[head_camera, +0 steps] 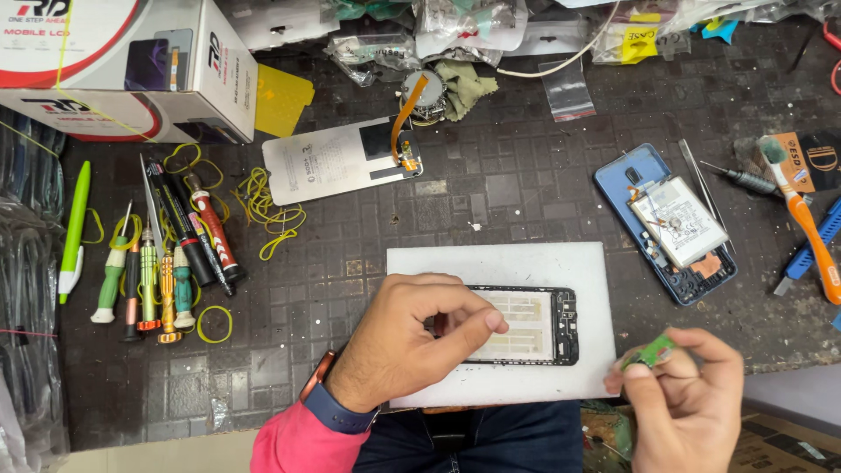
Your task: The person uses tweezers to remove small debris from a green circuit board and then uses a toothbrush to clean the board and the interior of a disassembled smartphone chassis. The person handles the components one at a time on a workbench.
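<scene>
Now my left hand [412, 337] curled over black phone frame [530, 326] on white pad [499, 263], thumb and forefinger pinched at frame's left end; right hand [683, 394] off bench edge, fingertips pinching small green part [653, 352]

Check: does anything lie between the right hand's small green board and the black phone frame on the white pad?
Nothing visible does. The right hand holds the green board just off the white pad; only bare pad separates it from the phone frame, where the left hand rests.
</scene>
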